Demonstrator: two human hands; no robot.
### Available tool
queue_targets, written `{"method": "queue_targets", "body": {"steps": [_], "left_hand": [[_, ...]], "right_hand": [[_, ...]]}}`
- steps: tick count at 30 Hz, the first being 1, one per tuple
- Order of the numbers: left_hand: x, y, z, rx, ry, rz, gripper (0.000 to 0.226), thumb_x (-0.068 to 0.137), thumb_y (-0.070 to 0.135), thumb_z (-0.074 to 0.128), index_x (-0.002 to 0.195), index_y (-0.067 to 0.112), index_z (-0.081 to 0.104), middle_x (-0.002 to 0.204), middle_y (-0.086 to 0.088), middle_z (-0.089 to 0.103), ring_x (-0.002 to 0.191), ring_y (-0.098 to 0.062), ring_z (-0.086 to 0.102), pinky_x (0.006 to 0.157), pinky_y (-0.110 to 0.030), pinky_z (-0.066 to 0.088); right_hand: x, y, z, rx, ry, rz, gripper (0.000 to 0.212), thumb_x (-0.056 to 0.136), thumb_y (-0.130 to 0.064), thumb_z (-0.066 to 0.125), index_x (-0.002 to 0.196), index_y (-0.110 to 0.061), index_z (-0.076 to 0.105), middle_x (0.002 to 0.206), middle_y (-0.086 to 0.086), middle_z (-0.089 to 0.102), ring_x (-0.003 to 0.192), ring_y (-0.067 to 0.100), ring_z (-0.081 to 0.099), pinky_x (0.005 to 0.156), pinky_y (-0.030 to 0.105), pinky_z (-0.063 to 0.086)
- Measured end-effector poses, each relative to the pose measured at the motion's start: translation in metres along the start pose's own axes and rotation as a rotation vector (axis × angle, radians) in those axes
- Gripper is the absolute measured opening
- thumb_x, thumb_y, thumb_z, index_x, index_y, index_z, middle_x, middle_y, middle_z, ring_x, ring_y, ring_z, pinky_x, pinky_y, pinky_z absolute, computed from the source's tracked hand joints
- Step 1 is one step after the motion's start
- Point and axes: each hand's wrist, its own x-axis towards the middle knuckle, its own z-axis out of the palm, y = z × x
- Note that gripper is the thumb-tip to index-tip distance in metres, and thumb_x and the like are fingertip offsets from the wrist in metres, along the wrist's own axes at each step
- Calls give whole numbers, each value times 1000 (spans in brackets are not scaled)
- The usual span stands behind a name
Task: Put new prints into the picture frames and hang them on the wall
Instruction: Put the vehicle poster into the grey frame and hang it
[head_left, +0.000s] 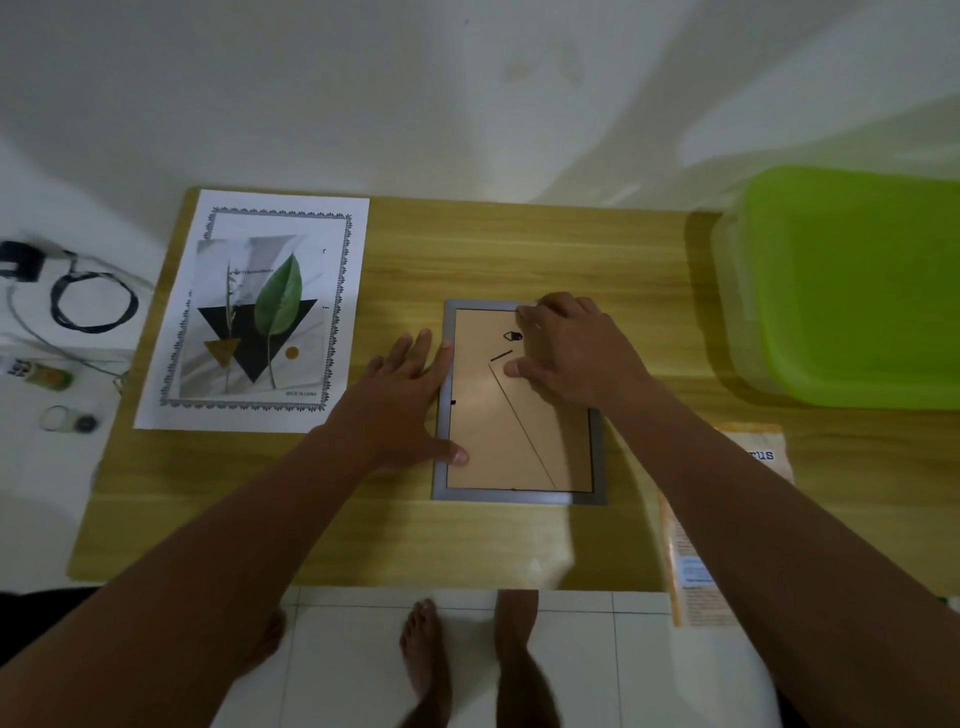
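A grey picture frame (440, 467) lies face down on the wooden table (519, 249), its tan backing board (498, 447) up, with a small black hanger near the top. My left hand (410, 395) rests flat on the frame's left edge, fingers spread, thumb on the backing. My right hand (576, 353) presses on the upper right of the backing, fingertips at the frame's top edge near a tab. A leaf print on a white sheet with an ornate border (260, 317) lies to the left of the frame.
A green plastic bin lid (852, 280) fills the table's right end. A printed packet (696, 561) lies at the front right edge. Left of the table sit a black cable (93, 301), a charger and small items. Bare feet stand on white tiles below.
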Motion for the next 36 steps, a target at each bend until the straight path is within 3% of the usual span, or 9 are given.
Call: {"method": "queue_targets", "body": {"steps": [14,18,22,29,36], "left_hand": [[-2,3,-1,3,-8,-7,130,67,79,62,151,25,-22,158,-5,-28,147,-25,-23,120,-46,0],[-2,4,-3,0,-10,-14,130,68,77,64,152,25,-21,158,-4,-28,147,-25,-23,120,-45,0],[-1,6,-4,9,-21,-20,131,67,76,65,152,22,-19,159,-7,-26,147,-27,-21,120,-46,1],[0,5,-5,-11,-25,-19,133,64,78,65,154,21,-14,161,-8,-22,148,-27,-18,120,-48,2],[0,3,-4,14,-15,-14,132,64,80,63,154,21,-14,161,-9,-20,149,-29,-15,119,-50,2]], "right_hand": [[1,-3,0,-11,-25,2,65,82,-60,67,132,-20,55,135,7,47,126,28,42,98,42,42],[-5,-3,5,-56,-16,-19,70,90,-57,59,143,-14,44,146,11,42,134,31,37,104,45,40],[-22,-4,8,53,-36,6,80,97,-53,50,156,-10,19,161,13,22,147,30,23,115,41,28],[-76,-5,9,64,48,217,53,98,-39,56,133,1,51,147,16,43,138,30,38,108,36,36],[-98,-36,43,103,146,495,48,97,-45,53,121,-4,60,134,11,53,125,27,52,98,37,47]]}}
